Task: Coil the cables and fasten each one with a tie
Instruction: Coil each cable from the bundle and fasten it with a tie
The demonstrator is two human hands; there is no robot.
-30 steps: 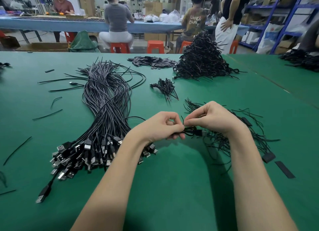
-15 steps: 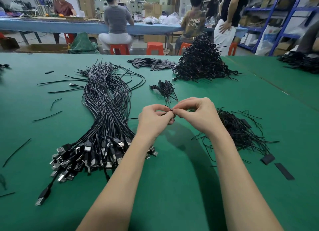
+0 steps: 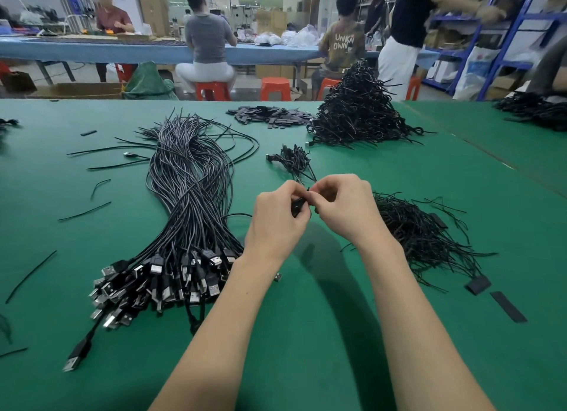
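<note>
Fingertips meet over the middle of the green table [image 3: 306,349], and that is where I read the work: my left hand [image 3: 277,223] is curled round a small dark coiled cable [image 3: 298,204], thumb and fingers clamped on it, while my right hand [image 3: 343,208] pinches something thin at the top of that coil, most likely a tie, though from the head camera the piece is almost wholly hidden between the knuckles and I cannot make out its ends. I judge the step in hand to be the fastening of one coil, with the winding itself already done. The next move, as I see it, calls for the right hand to twist or cinch the tie snug while the left keeps the loops from springing apart, then for the finished bundle to be set down with the others. Just beyond the hands lies a small cluster of tied coils [image 3: 293,162], and farther back a tall heap of finished cables [image 3: 359,116]. To the left runs the long bundle of uncoiled USB cables [image 3: 190,202], plugs fanned toward me; to the right, near my wrist, a loose pile of ties [image 3: 420,235].
</note>
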